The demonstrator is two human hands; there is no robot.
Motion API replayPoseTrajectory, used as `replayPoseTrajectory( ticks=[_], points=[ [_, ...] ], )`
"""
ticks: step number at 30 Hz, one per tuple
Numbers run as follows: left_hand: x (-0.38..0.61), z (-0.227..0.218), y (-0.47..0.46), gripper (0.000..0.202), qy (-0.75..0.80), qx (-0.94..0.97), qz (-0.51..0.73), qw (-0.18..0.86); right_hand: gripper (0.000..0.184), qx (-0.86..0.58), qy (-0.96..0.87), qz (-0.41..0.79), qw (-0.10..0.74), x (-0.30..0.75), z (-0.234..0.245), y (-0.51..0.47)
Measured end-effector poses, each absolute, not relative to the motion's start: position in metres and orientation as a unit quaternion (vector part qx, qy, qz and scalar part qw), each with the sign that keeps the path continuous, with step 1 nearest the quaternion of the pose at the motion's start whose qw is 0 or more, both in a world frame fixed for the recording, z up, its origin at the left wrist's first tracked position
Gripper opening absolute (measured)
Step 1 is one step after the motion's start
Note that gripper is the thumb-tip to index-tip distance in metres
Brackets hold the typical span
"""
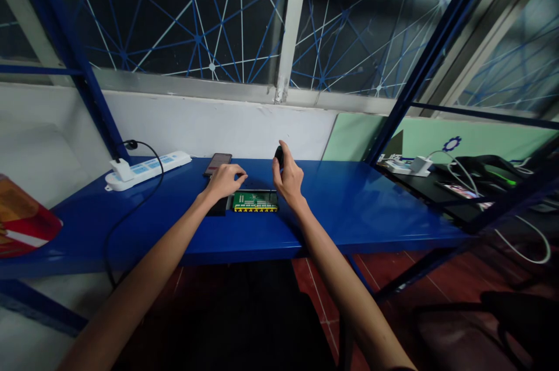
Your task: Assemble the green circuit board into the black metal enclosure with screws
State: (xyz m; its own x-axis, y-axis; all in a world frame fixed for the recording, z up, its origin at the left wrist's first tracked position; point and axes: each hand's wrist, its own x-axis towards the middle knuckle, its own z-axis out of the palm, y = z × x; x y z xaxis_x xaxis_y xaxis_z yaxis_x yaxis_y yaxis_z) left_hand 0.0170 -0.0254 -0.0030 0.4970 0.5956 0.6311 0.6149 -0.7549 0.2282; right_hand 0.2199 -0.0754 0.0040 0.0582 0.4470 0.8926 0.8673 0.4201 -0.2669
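A green circuit board (255, 202) with a row of yellow-edged ports along its front lies on the blue table, between and just below my hands. To its upper left is my left hand (225, 180), fingers and thumb drawn together in a pinch; whatever they hold, if anything, is too small to see. My right hand (288, 176) is raised above the board's right end, closed around a small black object (279, 155) whose kind I cannot make out. Under my left wrist a flat black piece (217, 208) shows beside the board, partly hidden.
Behind my left hand lies a phone (218, 162). A white power strip (148, 170) with a plugged-in black cable (135, 205) runs along the table's left. Blue metal posts (395, 109) frame the table (358, 208). A red package (26, 219) is at far left.
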Motion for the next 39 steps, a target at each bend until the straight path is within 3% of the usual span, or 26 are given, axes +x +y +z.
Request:
replayPoseTrajectory(
  ticks=[39],
  points=[
    [0.0163,-0.0056,-0.0232,0.018,-0.349,-0.867,-0.354,0.001,0.055,-0.504,-0.673,-0.168,0.515,0.2213,0.0027,-0.0746]
  ],
)
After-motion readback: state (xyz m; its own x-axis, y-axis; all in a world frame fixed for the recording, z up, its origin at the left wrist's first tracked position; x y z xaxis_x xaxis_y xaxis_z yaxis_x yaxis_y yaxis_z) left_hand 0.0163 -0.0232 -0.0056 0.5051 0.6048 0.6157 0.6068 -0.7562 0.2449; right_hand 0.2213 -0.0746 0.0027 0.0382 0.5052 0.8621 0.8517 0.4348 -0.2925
